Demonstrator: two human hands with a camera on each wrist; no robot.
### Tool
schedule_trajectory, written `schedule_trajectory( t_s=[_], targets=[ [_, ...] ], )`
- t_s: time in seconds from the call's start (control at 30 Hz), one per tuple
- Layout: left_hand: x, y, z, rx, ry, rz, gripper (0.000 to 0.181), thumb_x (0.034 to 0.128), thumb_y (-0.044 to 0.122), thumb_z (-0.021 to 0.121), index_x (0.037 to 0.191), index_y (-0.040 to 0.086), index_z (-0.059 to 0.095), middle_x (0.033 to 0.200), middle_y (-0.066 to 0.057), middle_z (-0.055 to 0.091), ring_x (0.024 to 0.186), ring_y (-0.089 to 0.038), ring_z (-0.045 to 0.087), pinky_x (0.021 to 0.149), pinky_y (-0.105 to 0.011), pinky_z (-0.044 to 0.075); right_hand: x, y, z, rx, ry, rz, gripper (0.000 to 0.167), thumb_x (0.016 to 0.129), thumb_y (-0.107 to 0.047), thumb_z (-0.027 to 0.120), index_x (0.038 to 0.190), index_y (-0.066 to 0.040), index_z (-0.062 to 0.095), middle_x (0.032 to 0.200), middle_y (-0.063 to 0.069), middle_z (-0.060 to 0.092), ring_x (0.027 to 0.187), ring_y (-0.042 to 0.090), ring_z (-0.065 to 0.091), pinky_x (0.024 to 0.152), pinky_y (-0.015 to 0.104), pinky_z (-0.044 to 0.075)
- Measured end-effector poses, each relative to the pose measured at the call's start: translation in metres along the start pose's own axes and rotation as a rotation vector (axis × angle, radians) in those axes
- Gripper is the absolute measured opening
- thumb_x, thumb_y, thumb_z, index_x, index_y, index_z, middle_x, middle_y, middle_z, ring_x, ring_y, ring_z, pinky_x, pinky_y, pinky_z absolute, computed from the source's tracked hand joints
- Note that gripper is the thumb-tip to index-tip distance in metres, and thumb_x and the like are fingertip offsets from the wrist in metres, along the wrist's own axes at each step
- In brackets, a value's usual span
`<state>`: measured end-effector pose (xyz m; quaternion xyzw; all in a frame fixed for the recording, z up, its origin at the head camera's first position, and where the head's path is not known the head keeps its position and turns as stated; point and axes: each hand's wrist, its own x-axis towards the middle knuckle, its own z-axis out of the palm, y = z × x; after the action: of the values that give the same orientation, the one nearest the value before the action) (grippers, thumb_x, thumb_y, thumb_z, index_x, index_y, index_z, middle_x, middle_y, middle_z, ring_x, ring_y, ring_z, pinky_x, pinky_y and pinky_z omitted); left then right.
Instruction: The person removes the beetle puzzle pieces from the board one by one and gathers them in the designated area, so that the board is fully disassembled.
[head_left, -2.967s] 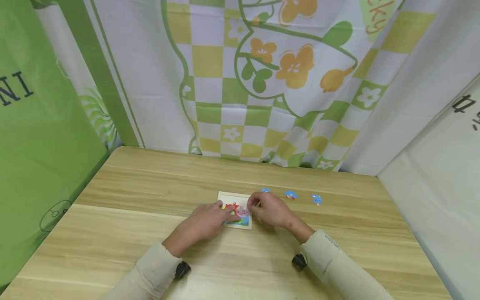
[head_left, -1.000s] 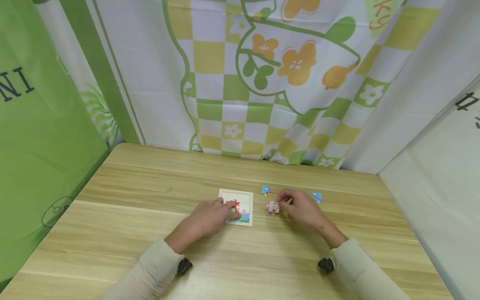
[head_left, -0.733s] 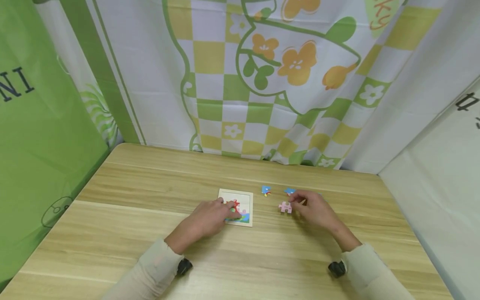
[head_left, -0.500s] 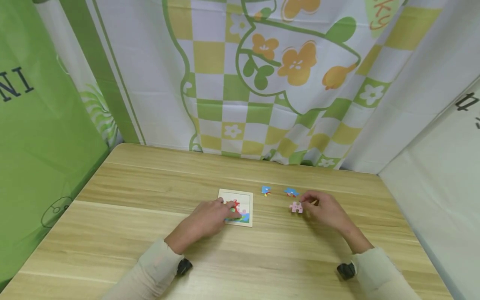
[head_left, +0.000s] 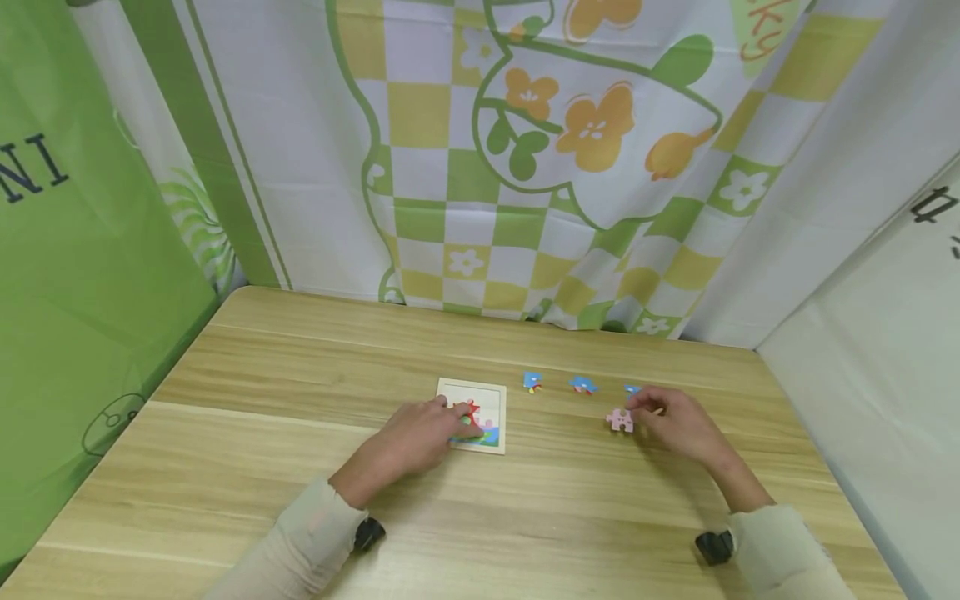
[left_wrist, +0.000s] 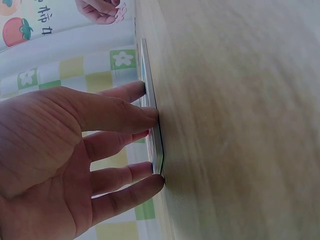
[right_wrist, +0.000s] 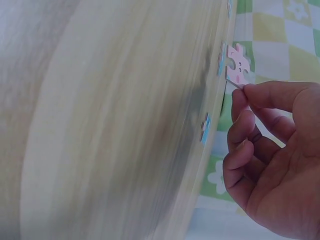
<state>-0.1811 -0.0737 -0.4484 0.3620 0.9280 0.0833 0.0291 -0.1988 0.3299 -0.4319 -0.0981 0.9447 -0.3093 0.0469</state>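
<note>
Moving rightward past two blue pieces [head_left: 582,384], the right hand [head_left: 681,423] now holds the pink piece [head_left: 620,421] just in front of a third blue piece [head_left: 632,389], pinched between thumb and fingertips. The left hand [head_left: 415,435] stays on the tray [head_left: 503,417], fingers nearly straight, touching rather than gripping. So the pink piece is well apart from the tray, whose picture looks incomplete.

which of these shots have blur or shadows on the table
Head: evenly lit and mostly clear, with a soft shadow on the wood-grain tabletop below the right hand; left wrist: the tabletop close to the lens is smeared out of focus, the left hand sharper; right wrist: a dark, blurry shadow band crosses the tabletop, while the pink jigsaw piece looks crisper.
</note>
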Motion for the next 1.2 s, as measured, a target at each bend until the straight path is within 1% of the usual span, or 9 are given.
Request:
schedule_trajectory(
  t_s=[0.17,0.33,0.47,0.6,0.8,0.97,1.2],
  targets=[
    [0.0,0.0,0.0,0.006,0.002,0.001,0.047,0.0934,-0.001,0.069,0.128,0.03,0.075,0.134,0.003,0.063,0.095,-0.023,0.059,0.055,-0.027,0.044,0.0,0.006,-0.002,-0.031,-0.012,0.013,0.014,0.101,-0.009,0.063,0.108,-0.006,0.075,0.102,0.004,0.071,0.089,0.02,0.061,0.068,0.035,0.049],
    [0.0,-0.001,0.001,-0.001,0.001,-0.006,0.048,0.0928,-0.002,0.068,0.128,0.03,0.076,0.134,0.002,0.063,0.098,-0.026,0.06,0.056,-0.029,0.046,0.0,0.012,-0.005,-0.055,-0.027,0.008,0.013,0.1,-0.01,0.064,0.106,-0.004,0.074,0.101,0.006,0.072,0.091,0.022,0.062,0.07,0.037,0.049],
    [-0.001,-0.001,0.0,-0.004,-0.002,-0.01,0.048,0.0924,-0.002,0.069,0.128,0.03,0.076,0.134,0.002,0.063,0.099,-0.026,0.06,0.056,-0.029,0.046,-0.001,0.017,-0.007,-0.086,-0.03,0.005,0.013,0.099,-0.01,0.065,0.106,-0.002,0.074,0.101,0.007,0.071,0.094,0.026,0.063,0.075,0.041,0.049],
    [-0.001,-0.001,0.0,-0.004,-0.009,-0.012,0.049,0.0922,-0.002,0.07,0.129,0.031,0.075,0.133,0.003,0.063,0.098,-0.024,0.059,0.056,-0.028,0.045,-0.001,0.022,-0.007,-0.094,-0.032,0.022,0.015,0.099,-0.01,0.065,0.107,-0.001,0.074,0.101,0.008,0.071,0.095,0.026,0.063,0.078,0.043,0.049],
    [0.001,-0.002,0.001,0.003,-0.016,-0.014,0.048,0.0937,0.001,0.07,0.13,0.031,0.074,0.135,0.003,0.062,0.099,-0.024,0.059,0.056,-0.027,0.045,0.0,0.031,-0.005,-0.087,-0.03,0.032,0.015,0.099,-0.011,0.066,0.107,-0.001,0.073,0.097,0.005,0.07,0.09,0.023,0.062,0.075,0.041,0.049],
    [0.001,-0.002,0.002,-0.01,-0.017,-0.021,0.047,0.0941,0.001,0.07,0.13,0.031,0.074,0.138,0.002,0.062,0.101,-0.024,0.059,0.058,-0.027,0.045,0.001,0.032,-0.005,-0.087,-0.026,0.027,0.014,0.099,-0.011,0.067,0.106,0.0,0.073,0.095,0.005,0.07,0.089,0.023,0.063,0.074,0.04,0.05],
    [0.001,-0.001,0.001,-0.016,-0.038,-0.041,0.047,0.0944,0.003,0.07,0.132,0.031,0.073,0.141,-0.001,0.061,0.108,-0.026,0.06,0.066,-0.032,0.051,0.002,0.031,-0.003,-0.1,-0.026,0.021,0.012,0.098,-0.008,0.067,0.105,0.0,0.073,0.094,0.005,0.07,0.088,0.022,0.064,0.074,0.041,0.05]
  ],
)
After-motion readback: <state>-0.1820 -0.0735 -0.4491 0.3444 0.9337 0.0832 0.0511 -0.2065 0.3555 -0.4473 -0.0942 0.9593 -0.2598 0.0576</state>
